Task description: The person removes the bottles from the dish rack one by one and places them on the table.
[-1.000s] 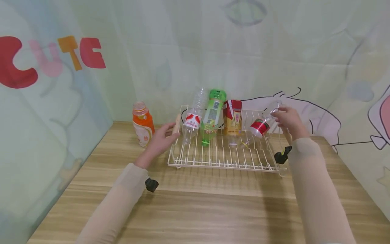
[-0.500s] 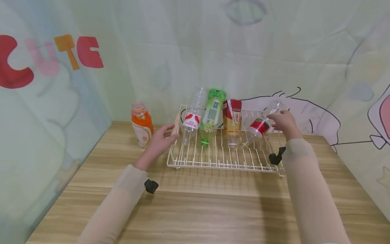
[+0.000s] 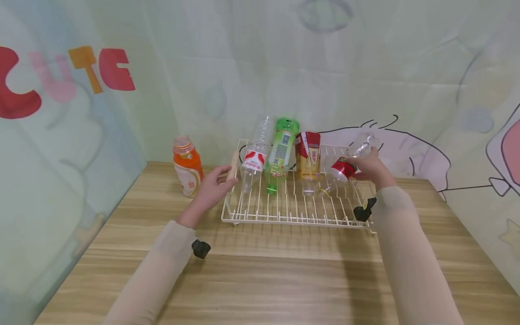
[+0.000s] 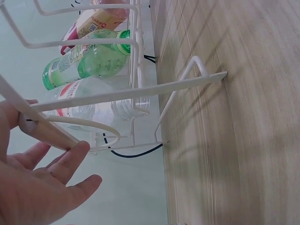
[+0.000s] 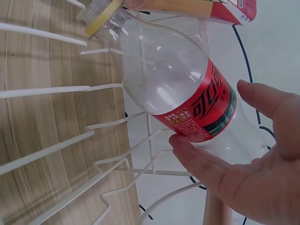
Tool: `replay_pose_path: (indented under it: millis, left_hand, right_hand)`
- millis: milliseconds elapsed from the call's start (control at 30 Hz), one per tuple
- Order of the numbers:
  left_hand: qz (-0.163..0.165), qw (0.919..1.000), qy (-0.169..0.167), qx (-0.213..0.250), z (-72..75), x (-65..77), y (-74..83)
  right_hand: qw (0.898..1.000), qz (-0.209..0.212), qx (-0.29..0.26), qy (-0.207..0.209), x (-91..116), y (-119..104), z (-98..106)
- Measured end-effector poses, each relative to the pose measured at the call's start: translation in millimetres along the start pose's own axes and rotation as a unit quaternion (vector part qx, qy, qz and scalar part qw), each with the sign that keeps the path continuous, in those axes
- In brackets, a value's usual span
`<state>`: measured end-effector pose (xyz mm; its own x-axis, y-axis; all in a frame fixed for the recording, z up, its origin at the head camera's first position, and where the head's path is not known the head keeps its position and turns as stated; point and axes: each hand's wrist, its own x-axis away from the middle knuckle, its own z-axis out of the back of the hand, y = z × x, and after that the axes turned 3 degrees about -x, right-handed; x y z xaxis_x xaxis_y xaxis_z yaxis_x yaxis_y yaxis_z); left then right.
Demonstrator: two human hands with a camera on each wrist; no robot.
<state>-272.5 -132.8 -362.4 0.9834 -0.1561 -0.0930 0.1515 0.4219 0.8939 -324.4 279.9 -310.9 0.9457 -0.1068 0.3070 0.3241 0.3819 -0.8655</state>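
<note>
My left hand (image 3: 212, 188) holds the wooden handle (image 3: 233, 165) on the left side of a white wire dish rack (image 3: 292, 221); the left wrist view has the fingertips against that handle (image 4: 52, 134). On the rack's right side, a clear plastic bottle with a red label (image 3: 342, 169) leans neck down. Around its label lies my right hand (image 3: 373, 166). In the right wrist view the fingers are nearly straight under the bottle (image 5: 161, 70), touching the label, while the thumb sits just off its other side.
Also tilted neck down on the rack are a clear bottle with a red-and-white label (image 3: 254, 160), a green bottle (image 3: 281, 155) and a red-and-yellow labelled bottle (image 3: 309, 155). An orange-wrapped bottle (image 3: 189, 169) stands upright left of the rack. A printed curtain (image 3: 227, 67) hangs behind.
My right hand has slid down from the bottle's upper end to its red label. The bottle keeps its tilt on the rack. My left hand stays at the handle.
</note>
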Motion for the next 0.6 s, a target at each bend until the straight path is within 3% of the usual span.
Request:
replay_pose_path:
  millis: [333,600]
  left_hand:
    - [0.004,0.9999,-0.004,0.014,0.0,2.8,-0.4]
    - [0.004,0.9999,0.0,0.016,-1.1,0.5,-2.2]
  right_hand:
    - [1.0,0.0,-0.019,-0.008,-6.1,7.8,-0.8]
    - [0.997,0.005,0.015,-0.071,-8.2,13.0,1.5]
